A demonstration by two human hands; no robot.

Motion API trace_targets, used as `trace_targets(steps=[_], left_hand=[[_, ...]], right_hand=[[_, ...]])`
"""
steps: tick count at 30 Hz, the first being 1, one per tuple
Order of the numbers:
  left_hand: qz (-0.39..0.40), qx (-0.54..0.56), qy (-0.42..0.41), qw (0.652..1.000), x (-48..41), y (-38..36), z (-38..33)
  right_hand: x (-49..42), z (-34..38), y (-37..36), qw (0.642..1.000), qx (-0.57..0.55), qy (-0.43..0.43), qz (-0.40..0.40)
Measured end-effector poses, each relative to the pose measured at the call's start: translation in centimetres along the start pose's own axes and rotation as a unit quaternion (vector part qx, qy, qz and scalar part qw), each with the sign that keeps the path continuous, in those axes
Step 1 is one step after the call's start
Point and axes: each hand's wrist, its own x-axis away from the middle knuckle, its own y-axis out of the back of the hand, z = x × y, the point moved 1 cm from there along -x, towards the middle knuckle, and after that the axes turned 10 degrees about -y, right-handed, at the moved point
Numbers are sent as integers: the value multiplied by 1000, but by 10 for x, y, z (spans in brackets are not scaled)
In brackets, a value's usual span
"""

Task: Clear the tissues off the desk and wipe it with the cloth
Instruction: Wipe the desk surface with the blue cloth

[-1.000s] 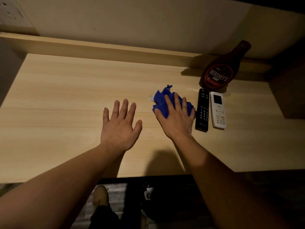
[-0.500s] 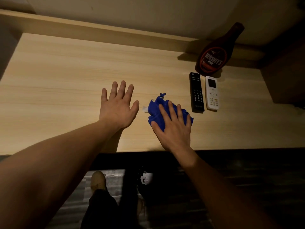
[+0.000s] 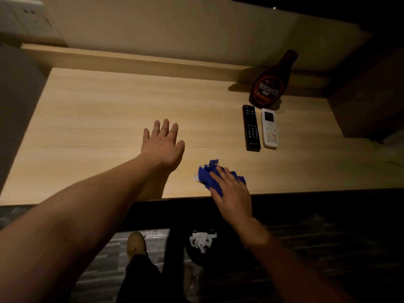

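Observation:
A crumpled blue cloth (image 3: 207, 174) lies at the front edge of the light wooden desk (image 3: 98, 119). My right hand (image 3: 232, 193) presses flat on the cloth, its heel past the desk edge. A small white scrap (image 3: 195, 178) peeks out at the cloth's left side. My left hand (image 3: 162, 145) rests flat on the desk with fingers spread, to the left of the cloth and apart from it. On the floor below the edge stands a black bin (image 3: 203, 243) with white tissues (image 3: 201, 239) inside.
A black remote (image 3: 251, 127) and a white remote (image 3: 270, 127) lie side by side at the right. A brown chocolate syrup bottle (image 3: 271, 84) stands behind them against the back ledge. A dark cabinet (image 3: 371, 95) borders the desk's right end. My shoe (image 3: 136, 243) is on the floor.
My right hand has dragged the blue cloth toward the front edge of the desk, away from the remotes. My left hand has stayed flat on the desk.

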Motion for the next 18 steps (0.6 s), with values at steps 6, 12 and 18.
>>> trace_targets(steps=[6,12,18], left_hand=[[-52,350,75,932,78,25,-47],[-27,806,181,563,144,60,-52],[-67,831,163,528,169,117,-10]], right_hand=[[19,27,55,996,-78,25,35],[20,103,106,985,-22,168,2],[-2,181,136,957,23,288,12]])
